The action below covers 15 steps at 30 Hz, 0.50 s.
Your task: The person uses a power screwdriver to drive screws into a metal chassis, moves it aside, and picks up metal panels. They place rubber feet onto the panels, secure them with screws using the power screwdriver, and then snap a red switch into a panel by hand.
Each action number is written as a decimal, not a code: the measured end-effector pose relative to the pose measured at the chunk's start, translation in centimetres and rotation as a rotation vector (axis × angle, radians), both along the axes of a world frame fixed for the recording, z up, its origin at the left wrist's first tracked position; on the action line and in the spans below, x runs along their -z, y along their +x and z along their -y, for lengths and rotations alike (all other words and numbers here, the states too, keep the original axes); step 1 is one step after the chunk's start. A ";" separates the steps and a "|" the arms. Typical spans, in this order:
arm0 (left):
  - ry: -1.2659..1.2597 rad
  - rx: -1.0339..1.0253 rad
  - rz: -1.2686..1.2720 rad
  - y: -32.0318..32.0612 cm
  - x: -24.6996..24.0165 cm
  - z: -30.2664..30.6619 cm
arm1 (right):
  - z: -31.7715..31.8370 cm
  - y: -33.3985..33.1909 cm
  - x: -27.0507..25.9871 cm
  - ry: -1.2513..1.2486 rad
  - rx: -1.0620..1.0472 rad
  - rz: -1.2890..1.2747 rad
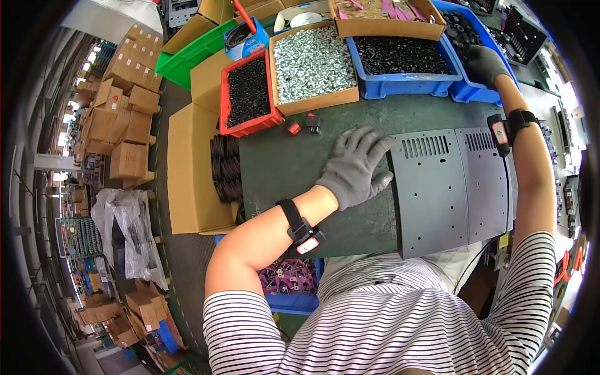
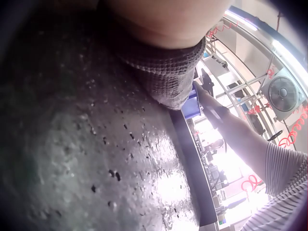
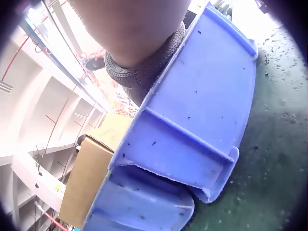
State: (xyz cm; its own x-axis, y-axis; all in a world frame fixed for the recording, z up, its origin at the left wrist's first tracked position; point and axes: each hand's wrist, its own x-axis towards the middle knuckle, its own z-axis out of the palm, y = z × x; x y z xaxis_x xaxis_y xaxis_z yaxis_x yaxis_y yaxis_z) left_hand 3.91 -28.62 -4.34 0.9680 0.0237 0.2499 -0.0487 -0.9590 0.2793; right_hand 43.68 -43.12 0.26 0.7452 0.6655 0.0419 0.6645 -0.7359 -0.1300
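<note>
In the head view my gloved left hand (image 1: 355,167) rests on the dark green tabletop, fingers spread, its fingertips beside the edge of a dark perforated metal panel (image 1: 431,187). A second such panel (image 1: 490,181) lies against it on the right. My gloved right hand (image 1: 486,65) reaches into the blue bin (image 1: 478,92) of black parts (image 1: 459,30) at the upper right; its fingertips are hard to make out there. The right wrist view has the glove cuff (image 3: 139,77) behind the blue bin's wall (image 3: 202,77), fingers hidden. The left wrist view catches only the left glove's cuff (image 2: 168,72).
Along the back stand a red bin (image 1: 275,117) of black pieces, a carton (image 1: 325,100) of silvery fasteners and a blue bin (image 1: 406,84) of black screws, with a carton (image 1: 387,27) of pink parts above. Small red and black items (image 1: 312,123) lie near the left hand. An open carton (image 1: 187,169) stands left.
</note>
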 end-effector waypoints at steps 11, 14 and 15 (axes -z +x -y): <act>0.017 -0.021 -0.009 0.0 0.3 0.0 | 1.0 1.7 0.6 0.301 0.102 -0.167; 0.017 -0.027 -0.022 0.0 0.0 0.1 | 1.7 4.0 1.0 0.383 -0.010 -0.066; 0.018 -0.030 -0.036 0.1 -0.1 0.1 | 2.6 4.4 1.0 0.473 -0.056 -0.095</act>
State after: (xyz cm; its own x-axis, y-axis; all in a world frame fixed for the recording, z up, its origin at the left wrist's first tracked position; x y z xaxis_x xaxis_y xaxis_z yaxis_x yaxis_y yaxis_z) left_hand 4.00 -28.76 -4.23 0.9754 0.0482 0.2153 -0.0103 -0.9649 0.2626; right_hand 48.10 -45.74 -0.75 0.7237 0.6293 0.2832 0.6706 -0.5444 -0.5039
